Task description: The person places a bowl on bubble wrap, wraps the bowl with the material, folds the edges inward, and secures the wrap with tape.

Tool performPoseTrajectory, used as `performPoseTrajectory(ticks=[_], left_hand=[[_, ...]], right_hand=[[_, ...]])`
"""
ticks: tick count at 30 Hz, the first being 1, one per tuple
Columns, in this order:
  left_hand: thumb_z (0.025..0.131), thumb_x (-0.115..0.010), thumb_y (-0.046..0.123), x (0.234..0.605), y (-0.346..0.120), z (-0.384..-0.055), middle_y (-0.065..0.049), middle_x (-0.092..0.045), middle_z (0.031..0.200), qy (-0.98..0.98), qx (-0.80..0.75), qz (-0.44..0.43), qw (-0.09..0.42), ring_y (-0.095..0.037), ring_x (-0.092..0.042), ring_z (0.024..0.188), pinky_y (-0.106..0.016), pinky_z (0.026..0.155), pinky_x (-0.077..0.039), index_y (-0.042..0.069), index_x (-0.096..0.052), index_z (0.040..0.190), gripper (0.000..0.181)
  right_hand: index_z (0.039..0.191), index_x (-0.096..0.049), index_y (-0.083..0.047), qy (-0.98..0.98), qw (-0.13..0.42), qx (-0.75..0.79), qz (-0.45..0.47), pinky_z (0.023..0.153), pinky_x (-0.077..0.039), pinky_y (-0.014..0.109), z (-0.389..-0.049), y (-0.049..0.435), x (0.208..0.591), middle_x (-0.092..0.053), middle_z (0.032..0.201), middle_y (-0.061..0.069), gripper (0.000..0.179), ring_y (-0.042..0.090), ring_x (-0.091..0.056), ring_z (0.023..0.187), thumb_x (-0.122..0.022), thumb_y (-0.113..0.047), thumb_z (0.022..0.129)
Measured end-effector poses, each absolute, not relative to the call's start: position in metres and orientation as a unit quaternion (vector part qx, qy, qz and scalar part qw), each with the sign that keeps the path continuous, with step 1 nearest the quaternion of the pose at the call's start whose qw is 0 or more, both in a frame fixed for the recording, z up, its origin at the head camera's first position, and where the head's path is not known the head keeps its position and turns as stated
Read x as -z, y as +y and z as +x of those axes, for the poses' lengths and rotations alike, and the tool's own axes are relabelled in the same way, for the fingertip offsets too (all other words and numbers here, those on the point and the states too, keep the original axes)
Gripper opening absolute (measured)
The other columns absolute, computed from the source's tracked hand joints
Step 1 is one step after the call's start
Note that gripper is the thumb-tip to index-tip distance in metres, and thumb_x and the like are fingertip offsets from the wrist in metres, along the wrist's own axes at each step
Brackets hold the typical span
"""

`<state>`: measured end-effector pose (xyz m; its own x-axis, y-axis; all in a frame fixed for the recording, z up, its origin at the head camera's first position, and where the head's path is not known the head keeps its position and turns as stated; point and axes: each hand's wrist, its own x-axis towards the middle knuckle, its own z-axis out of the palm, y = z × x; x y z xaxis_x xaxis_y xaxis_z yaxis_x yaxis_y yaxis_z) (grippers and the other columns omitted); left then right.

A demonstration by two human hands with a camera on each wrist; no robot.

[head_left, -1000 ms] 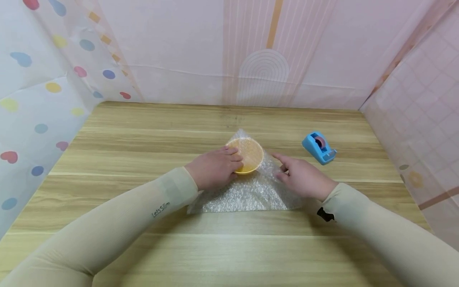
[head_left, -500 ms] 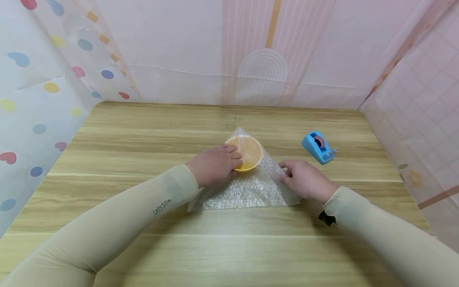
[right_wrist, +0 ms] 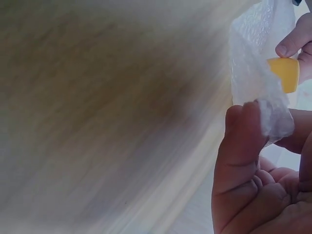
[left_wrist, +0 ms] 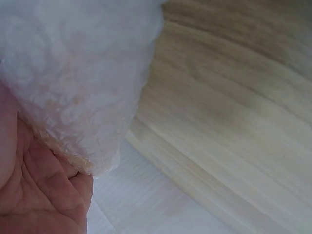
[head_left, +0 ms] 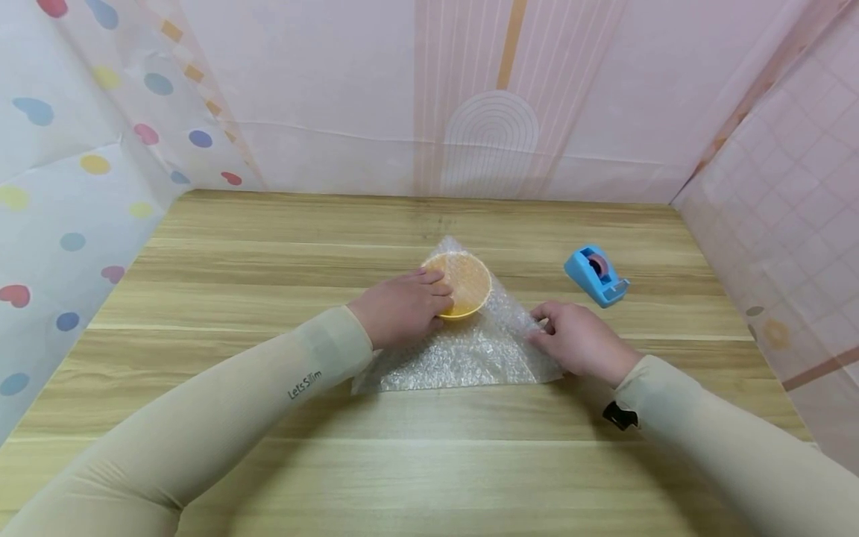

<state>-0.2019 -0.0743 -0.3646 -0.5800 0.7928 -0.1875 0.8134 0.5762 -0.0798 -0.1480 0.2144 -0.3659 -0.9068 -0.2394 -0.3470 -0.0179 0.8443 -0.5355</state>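
While the left hand (head_left: 403,307) lays its fingers over a round dish (head_left: 471,302) at centre, the right hand (head_left: 585,339) pinches clear bubble wrap (head_left: 463,365) at right. Through it, the dish looks hazy orange-yellow.

The left hand (head_left: 405,309) covers part of the yellow bowl (head_left: 468,282) and some of the bubble wrap (head_left: 463,364). Over the bowl, the wrap's layer clouds its surface, leaving any contents unreadable. The right hand (head_left: 582,339) hides the piece of wrap at its fingertips from the head view. At that wrist, a black object (head_left: 620,415) is too small to identify. Beside the right hand, the right wrist view blurs the tabletop (right_wrist: 112,117) and crops the left hand.
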Motion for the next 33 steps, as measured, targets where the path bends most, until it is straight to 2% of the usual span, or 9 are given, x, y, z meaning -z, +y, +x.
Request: performPoseTrajectory(ticks=[5, 9, 15, 18, 21, 24, 26, 31, 33], left_hand=[[0.111, -0.052, 0.032, 0.364, -0.074, -0.202, -0.006, -0.055, 0.159, 0.885, 0.080, 0.455, 0.064, -0.032, -0.039, 0.156, -0.046, 0.133, -0.026, 0.011, -0.064, 0.141, 0.039], [0.111, -0.052, 0.032, 0.364, -0.074, -0.201, -0.006, -0.056, 0.158, 0.884, 0.081, 0.456, 0.060, -0.032, -0.040, 0.156, -0.046, 0.132, -0.028, 0.011, -0.065, 0.139, 0.038], [0.110, -0.053, 0.030, 0.363, -0.075, -0.201, -0.006, -0.056, 0.158, 0.885, 0.074, 0.456, 0.062, -0.033, -0.040, 0.156, -0.046, 0.132, -0.027, 0.011, -0.067, 0.137, 0.036], [0.110, -0.053, 0.030, 0.363, -0.075, -0.202, -0.006, -0.057, 0.157, 0.884, 0.073, 0.458, 0.059, -0.033, -0.041, 0.155, -0.047, 0.132, -0.028, 0.011, -0.067, 0.134, 0.034], [0.110, -0.053, 0.030, 0.364, -0.076, -0.202, -0.007, -0.057, 0.157, 0.884, 0.072, 0.459, 0.058, -0.034, -0.041, 0.155, -0.047, 0.132, -0.029, 0.010, -0.068, 0.134, 0.034], [0.110, -0.053, 0.030, 0.364, -0.076, -0.202, -0.008, -0.057, 0.157, 0.883, 0.075, 0.460, 0.057, -0.034, -0.041, 0.155, -0.047, 0.132, -0.029, 0.010, -0.068, 0.134, 0.034], [0.110, -0.054, 0.030, 0.364, -0.076, -0.201, -0.008, -0.058, 0.156, 0.881, 0.079, 0.464, 0.054, -0.034, -0.042, 0.155, -0.048, 0.131, -0.030, 0.010, -0.068, 0.133, 0.034], [0.109, -0.054, 0.030, 0.364, -0.077, -0.202, -0.008, -0.059, 0.155, 0.877, 0.081, 0.471, 0.048, -0.034, -0.043, 0.154, -0.048, 0.131, -0.031, 0.010, -0.068, 0.133, 0.034], [0.109, -0.053, 0.029, 0.364, -0.077, -0.202, -0.008, -0.059, 0.155, 0.877, 0.079, 0.472, 0.049, -0.034, -0.043, 0.154, -0.048, 0.131, -0.030, 0.009, -0.068, 0.133, 0.034]], right_hand=[[0.132, -0.065, -0.001, 0.943, 0.203, 0.254, -0.075, 0.054, -0.055, 0.029, -0.145, 0.216, 0.364, -0.073, 0.095, 0.010, 0.034, 0.015, -0.061, 0.061, -0.066, -0.020, 0.103], [0.133, -0.064, 0.000, 0.937, 0.213, 0.267, -0.070, 0.053, -0.056, 0.030, -0.143, 0.218, 0.362, -0.073, 0.099, 0.012, 0.035, 0.015, -0.062, 0.058, -0.066, -0.017, 0.102], [0.130, -0.066, 0.000, 0.932, 0.221, 0.278, -0.078, 0.053, -0.055, 0.031, -0.143, 0.221, 0.357, -0.072, 0.091, 0.009, 0.032, 0.013, -0.059, 0.054, -0.065, -0.017, 0.103], [0.122, -0.069, -0.001, 0.931, 0.212, 0.282, -0.092, 0.054, -0.053, 0.031, -0.142, 0.222, 0.355, -0.071, 0.083, 0.005, 0.026, 0.012, -0.058, 0.054, -0.063, -0.018, 0.104], [0.108, -0.072, -0.004, 0.931, 0.190, 0.294, -0.102, 0.054, -0.051, 0.031, -0.141, 0.222, 0.352, -0.066, 0.074, 0.002, 0.019, 0.012, -0.056, 0.055, -0.061, -0.019, 0.104], [0.099, -0.071, -0.006, 0.929, 0.166, 0.316, -0.101, 0.054, -0.048, 0.030, -0.140, 0.219, 0.349, -0.061, 0.071, -0.001, 0.019, 0.014, -0.053, 0.060, -0.060, -0.020, 0.104], [0.100, -0.070, -0.005, 0.925, 0.154, 0.334, -0.093, 0.054, -0.046, 0.028, -0.140, 0.217, 0.347, -0.058, 0.071, -0.001, 0.020, 0.014, -0.050, 0.061, -0.060, -0.021, 0.105], [0.116, -0.068, 0.001, 0.911, 0.142, 0.381, -0.066, 0.049, -0.042, 0.026, -0.140, 0.210, 0.342, -0.054, 0.074, 0.000, 0.026, 0.013, -0.044, 0.057, -0.058, -0.021, 0.106], [0.122, -0.065, 0.003, 0.904, 0.140, 0.400, -0.061, 0.051, -0.045, 0.026, -0.141, 0.207, 0.340, -0.060, 0.082, 0.004, 0.029, 0.013, -0.049, 0.061, -0.056, -0.020, 0.106]])
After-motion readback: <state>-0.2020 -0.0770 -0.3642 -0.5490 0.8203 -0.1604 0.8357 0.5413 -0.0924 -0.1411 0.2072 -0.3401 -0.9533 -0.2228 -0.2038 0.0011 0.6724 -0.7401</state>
